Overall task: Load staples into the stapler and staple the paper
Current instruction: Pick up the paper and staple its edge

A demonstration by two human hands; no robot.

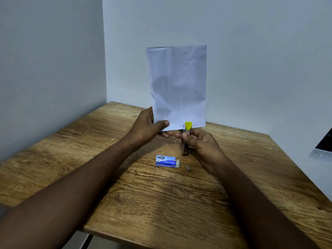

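A white sheet of paper (177,85) stands upright above the wooden table (161,203). My left hand (149,126) pinches its lower left corner, thumb in front. My right hand (199,142) grips a small metal stapler (186,139) with a yellow tip. The stapler's jaw sits over the paper's bottom edge, right of the middle. A few short staple marks show along that edge to the right of the stapler. A blue staple box (166,161) lies open on the table below my hands. A short loose strip of staples (188,168) lies just right of the box.
The table stands in a corner between two pale walls. A dark flat object with a white frame (323,146) shows at the right edge of view, off the table.
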